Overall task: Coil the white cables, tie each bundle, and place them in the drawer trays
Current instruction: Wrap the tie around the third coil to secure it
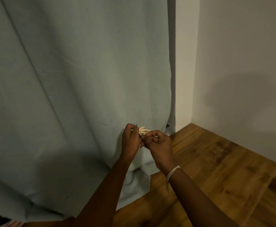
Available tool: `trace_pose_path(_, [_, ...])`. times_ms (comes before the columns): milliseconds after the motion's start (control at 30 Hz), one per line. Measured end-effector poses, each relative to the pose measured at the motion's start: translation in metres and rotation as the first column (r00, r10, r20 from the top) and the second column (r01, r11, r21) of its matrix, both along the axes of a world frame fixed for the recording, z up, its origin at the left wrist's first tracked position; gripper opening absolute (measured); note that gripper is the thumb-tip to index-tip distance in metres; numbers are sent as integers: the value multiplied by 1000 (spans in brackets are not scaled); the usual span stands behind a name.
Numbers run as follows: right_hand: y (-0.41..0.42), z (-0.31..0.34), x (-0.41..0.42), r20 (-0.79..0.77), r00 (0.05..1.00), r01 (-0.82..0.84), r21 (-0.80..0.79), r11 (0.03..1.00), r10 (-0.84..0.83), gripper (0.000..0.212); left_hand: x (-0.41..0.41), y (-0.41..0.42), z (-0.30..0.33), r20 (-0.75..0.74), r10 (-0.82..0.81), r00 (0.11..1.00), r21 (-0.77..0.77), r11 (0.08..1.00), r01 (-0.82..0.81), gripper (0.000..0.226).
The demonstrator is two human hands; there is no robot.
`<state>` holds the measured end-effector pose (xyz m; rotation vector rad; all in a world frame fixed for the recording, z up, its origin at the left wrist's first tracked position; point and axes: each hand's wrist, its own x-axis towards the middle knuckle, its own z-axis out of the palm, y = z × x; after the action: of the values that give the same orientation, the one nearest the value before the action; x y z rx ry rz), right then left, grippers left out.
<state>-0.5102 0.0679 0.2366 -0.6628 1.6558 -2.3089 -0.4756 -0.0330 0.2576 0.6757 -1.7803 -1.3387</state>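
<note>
A small coiled bundle of white cable (143,129) is held up between both hands in front of a pale curtain. My left hand (131,139) grips the bundle's left side and pinches a thin dark tie (137,126) whose end sticks up above the fingers. My right hand (157,141) has curled fingers pinching the bundle and the tie from the right. Most of the coil is hidden behind the two hands. No drawer or tray is in view.
A pale blue-grey curtain (68,95) fills the left and middle. A white wall (240,63) stands at the right. A wooden surface (207,169) runs below the hands to the right. A white string bracelet (172,172) circles my right wrist.
</note>
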Motion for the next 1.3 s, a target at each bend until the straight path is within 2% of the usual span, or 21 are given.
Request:
trace_pose_path(100, [9, 6, 4, -13, 998, -65, -89, 994, 64, 14, 3, 0, -4, 22, 16, 1000, -7, 1000, -16, 16])
trace_pose_path(233, [15, 10, -1, 1, 984, -177, -126, 976, 178, 24, 4, 3, -2, 37, -65, 997, -38, 997, 66, 12])
trace_pose_path(333, [18, 17, -11, -3, 990, -141, -142, 980, 142, 23, 2, 7, 2, 24, -144, 989, -116, 982, 146, 12])
trace_pose_path(467, [19, 26, -18, 64, 996, -50, -172, 984, 62, 20, -3, 16, 8, 40, -156, 987, -262, 951, 161, 12])
trace_pose_path(633, [23, 32, -27, 8, 1000, 11, -91, 996, -10, 14, -7, 21, 10, 10, -161, 987, -378, 913, 153, 8])
trace_pose_path(967, [33, 33, -39, -87, 995, 46, 11, 999, -45, 12, -14, 25, 9, -51, -218, 975, -439, 881, 174, 12])
trace_pose_path(1300, [32, 29, -34, -238, 958, 175, 48, 983, -159, 11, -14, 27, 4, -72, -233, 970, -376, 907, 190, 12])
